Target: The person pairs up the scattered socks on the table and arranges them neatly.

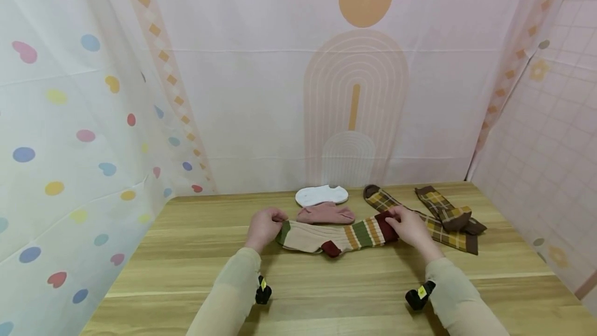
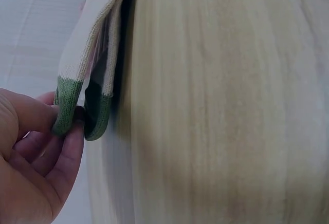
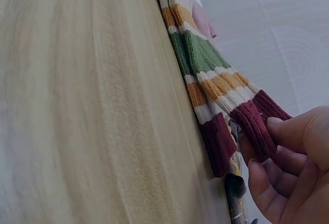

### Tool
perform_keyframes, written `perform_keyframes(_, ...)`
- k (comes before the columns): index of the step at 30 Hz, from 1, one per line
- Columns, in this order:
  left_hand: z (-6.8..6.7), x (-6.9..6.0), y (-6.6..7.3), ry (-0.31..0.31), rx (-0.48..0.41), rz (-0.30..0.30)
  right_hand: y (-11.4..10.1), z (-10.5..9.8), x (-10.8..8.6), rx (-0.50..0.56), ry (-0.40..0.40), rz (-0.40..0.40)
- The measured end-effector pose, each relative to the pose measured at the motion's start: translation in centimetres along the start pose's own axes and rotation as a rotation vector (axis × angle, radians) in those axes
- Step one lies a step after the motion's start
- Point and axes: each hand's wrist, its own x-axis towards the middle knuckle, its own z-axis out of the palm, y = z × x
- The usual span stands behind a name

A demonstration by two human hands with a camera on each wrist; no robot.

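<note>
A long ribbed sock point(image 1: 308, 236), cream with green and orange stripes, stretches sideways between both hands. The left hand point(image 1: 265, 228) pinches its green toe point(image 2: 67, 100); in the left wrist view a second green toe point(image 2: 97, 116) hangs beside it, under the left hand point(image 2: 36, 152). At the other end, the right hand point(image 1: 410, 229) grips the maroon cuff. The right wrist view shows the right hand point(image 3: 295, 162) with thumb and fingers on the upper cuff point(image 3: 253, 126), while a second maroon cuff point(image 3: 218, 144) lies lower, apart from the fingers.
Behind the striped socks lie a pink sock point(image 1: 325, 213) and a white sock point(image 1: 321, 196). Brown and yellow plaid socks point(image 1: 436, 206) are spread at the right rear of the wooden table point(image 1: 336, 294). Patterned cloths point(image 1: 252, 92) hang behind and at both sides.
</note>
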Motion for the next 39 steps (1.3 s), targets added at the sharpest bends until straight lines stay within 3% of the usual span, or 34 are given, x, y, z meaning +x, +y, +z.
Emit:
perform_keyframes(5, 0.1, -0.1, -0.1, -0.013, 0.023, -0.014, 0.0, 0.3, 0.3, -0.005, 0.007, -0.005)
perform_keyframes(16, -0.2, -0.6, 0.5, -0.031, 0.089, 0.020, -0.3, -0.2, 0.2, 0.002, 0.020, 0.006)
perform_keyframes(21, -0.4, -0.8, 1.4, -0.025, 0.142, 0.047, -0.7, -1.0, 0.1, 0.000, 0.034, -0.023)
perform_keyframes(27, -0.4, -1.6, 3.8, -0.070, 0.112, 0.166, -1.6, -1.3, -0.2, -0.010, 0.045, -0.077)
perform_keyframes(32, 0.3, -2.4, 5.4, -0.170, 0.090, 0.264, -2.7, -1.0, -0.6, -0.024, 0.008, -0.126)
perform_keyframes(35, 0.8, -2.9, 6.2, -0.226, 0.097, 0.291, -3.2, -0.7, -1.0, -0.025, -0.035, -0.141)
perform_keyframes(39, 1.6, -3.8, 6.9, -0.242, 0.174, 0.392, -3.5, 0.0, -1.3, -0.035, -0.084, -0.157)
